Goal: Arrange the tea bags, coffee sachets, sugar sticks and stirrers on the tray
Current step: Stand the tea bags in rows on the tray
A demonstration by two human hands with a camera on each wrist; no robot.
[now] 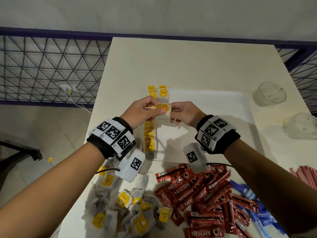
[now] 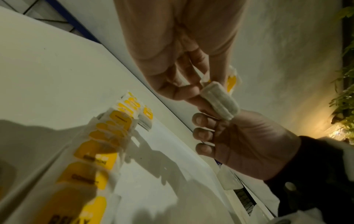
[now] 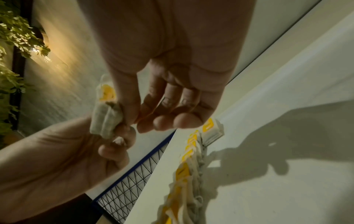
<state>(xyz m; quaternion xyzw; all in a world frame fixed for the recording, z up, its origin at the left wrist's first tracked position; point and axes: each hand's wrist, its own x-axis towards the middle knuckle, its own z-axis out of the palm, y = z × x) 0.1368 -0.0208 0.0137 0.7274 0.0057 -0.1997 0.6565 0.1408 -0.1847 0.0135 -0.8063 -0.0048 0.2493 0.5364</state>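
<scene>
a: left hand (image 1: 143, 110), fingers curled in, thumb (image 1: 162, 109) pressed on the yellow tag of one tea bag (image 1: 163, 111). held above the tray (image 1: 214, 117), not resting on it.

b: left wrist view agrees. fingertips (image 2: 193, 97) close narrow round the bag's (image 2: 220, 100) folded end.

a: right hand (image 1: 184, 113), narrow pinch on the same bag's other edge; lower fingers curled under. so both hands hold the one bag.

b: right wrist view: thumb and forefinger (image 3: 132, 106) nip the bag (image 3: 106, 119). the exact contact is hidden behind the fingers.

a: row of tea bags (image 1: 151, 134) on the tray's left edge, its middle covered by the left hand; second short row (image 1: 163, 92) beside it at the far end.

b: loose tea bag pile (image 1: 123, 203) near the table's (image 1: 188, 62) front edge. red coffee sachets (image 1: 197, 191) to its right, partly under the right wrist band.

a: blue sugar sticks (image 1: 257, 215), partly covered by the right forearm. red-striped stirrers (image 1: 305, 176), cut off at the frame edge.

b: two clear glass cups (image 1: 269, 96) far right, hard to make out.
</scene>
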